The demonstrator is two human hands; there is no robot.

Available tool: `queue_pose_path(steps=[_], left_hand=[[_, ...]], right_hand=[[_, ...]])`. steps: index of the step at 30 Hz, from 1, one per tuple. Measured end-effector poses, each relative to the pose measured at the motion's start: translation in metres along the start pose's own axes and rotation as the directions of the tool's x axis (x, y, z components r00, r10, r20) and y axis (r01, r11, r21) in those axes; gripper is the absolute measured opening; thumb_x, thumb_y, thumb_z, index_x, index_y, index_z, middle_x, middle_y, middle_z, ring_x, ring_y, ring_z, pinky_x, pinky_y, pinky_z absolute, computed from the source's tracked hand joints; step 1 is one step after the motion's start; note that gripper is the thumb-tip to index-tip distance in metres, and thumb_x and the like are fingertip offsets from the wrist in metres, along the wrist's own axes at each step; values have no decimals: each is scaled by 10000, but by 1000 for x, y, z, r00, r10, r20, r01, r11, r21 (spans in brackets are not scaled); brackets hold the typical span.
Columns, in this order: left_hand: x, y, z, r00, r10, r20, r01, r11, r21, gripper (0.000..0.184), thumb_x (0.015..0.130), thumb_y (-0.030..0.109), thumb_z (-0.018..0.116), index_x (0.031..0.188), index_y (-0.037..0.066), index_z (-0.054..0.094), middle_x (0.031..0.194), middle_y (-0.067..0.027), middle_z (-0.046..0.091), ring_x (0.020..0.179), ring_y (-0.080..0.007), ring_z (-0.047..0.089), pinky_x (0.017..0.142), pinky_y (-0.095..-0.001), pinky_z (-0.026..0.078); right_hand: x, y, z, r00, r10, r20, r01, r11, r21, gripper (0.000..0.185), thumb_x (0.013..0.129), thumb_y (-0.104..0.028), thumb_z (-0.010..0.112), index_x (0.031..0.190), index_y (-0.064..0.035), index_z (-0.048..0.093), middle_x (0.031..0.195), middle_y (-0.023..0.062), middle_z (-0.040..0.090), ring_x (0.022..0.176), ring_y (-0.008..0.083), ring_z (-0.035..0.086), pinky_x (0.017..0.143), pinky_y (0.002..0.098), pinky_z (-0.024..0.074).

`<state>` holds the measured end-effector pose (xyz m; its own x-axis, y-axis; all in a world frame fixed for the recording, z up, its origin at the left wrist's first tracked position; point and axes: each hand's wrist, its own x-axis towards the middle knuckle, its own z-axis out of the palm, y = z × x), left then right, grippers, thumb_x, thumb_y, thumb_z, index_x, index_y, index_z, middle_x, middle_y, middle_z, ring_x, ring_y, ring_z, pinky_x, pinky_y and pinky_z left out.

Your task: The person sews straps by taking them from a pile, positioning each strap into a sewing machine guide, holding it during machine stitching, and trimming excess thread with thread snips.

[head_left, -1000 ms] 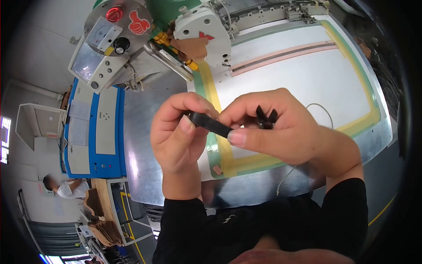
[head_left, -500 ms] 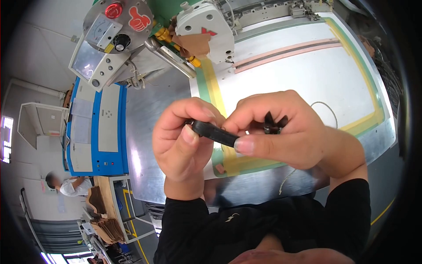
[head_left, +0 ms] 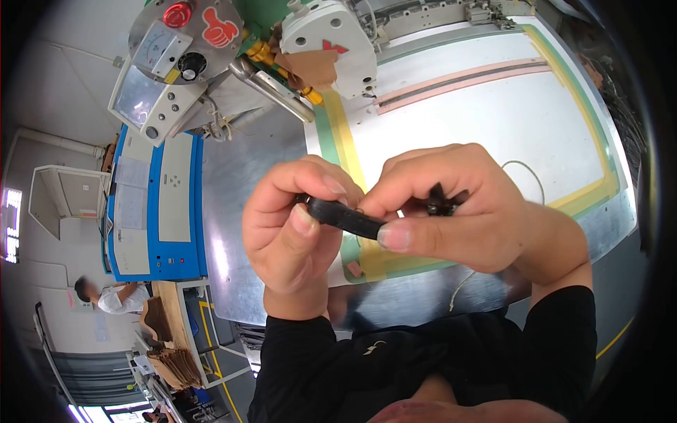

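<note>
A thick black strap-like piece [head_left: 344,217] is stretched between my two hands, above the near part of the work table. My left hand [head_left: 296,222] pinches its left end between thumb and fingers, where a small dark fitting partly shows. The right end is gripped by my right hand [head_left: 458,211], thumb in front and fingers bent behind. Black pointed ends [head_left: 446,201] stick out between the fingers and palm of my right hand. What joins them to the strap is hidden.
Under my hands lies a white sheet [head_left: 451,148] edged with yellow and green tape. A pink-edged strip [head_left: 462,83] and thin cord [head_left: 525,169] lie there. A machine head [head_left: 328,53] and control panel [head_left: 159,106] stand behind. A person [head_left: 120,297] is far left.
Both hands and the black piece have shifted slightly right and down in view. The black ends in my right hand have tilted and sit closer to the fingers.
</note>
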<state>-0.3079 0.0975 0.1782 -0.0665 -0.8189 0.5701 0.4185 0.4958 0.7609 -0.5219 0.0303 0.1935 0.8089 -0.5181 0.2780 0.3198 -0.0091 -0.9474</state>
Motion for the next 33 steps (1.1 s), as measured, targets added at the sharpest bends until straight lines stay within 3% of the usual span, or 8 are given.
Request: queue_pose_path(steps=[17, 27, 30, 33], left_hand=[[-1, -1, 2, 1000, 16, -10, -16, 999, 40, 318, 1024, 231, 672, 1132, -61, 603, 992, -155, 633, 865, -225, 629, 768, -357, 523], [-1, -1, -1, 1000, 29, -3, -28, 996, 81, 307, 1021, 231, 676, 1129, -48, 609, 963, -147, 634, 848, -223, 632, 760, -351, 525], [0, -2, 4, 998, 49, -48, -44, 995, 89, 315, 1022, 213, 667, 1166, -59, 601, 973, -150, 644, 858, -220, 644, 777, -343, 534], [-5, 3, 10, 979, 5, -202, 27, 987, 156, 393, 1014, 211, 668, 1252, -90, 580, 998, -154, 668, 883, -209, 665, 806, -327, 547]], right_hand=[[-1, 4, 1, 998, -64, -14, 63, 998, -8, 180, 922, -67, 751, 1073, 31, 757, 847, 53, 667, 733, 105, 561, 662, 271, 413], [1, 14, -1, 966, -260, 4, 258, 957, -135, 195, 936, -77, 736, 1102, 23, 767, 853, 70, 680, 698, 117, 557, 617, 268, 404], [1, 8, -3, 935, -355, 14, 335, 868, -366, 248, 905, -78, 769, 1132, 20, 761, 854, 79, 686, 638, 135, 563, 555, 268, 412], [3, 12, -2, 807, -588, 59, 443, 535, -720, 319, 849, -67, 818, 1150, 17, 755, 834, 94, 691, 590, 171, 589, 505, 279, 439]])
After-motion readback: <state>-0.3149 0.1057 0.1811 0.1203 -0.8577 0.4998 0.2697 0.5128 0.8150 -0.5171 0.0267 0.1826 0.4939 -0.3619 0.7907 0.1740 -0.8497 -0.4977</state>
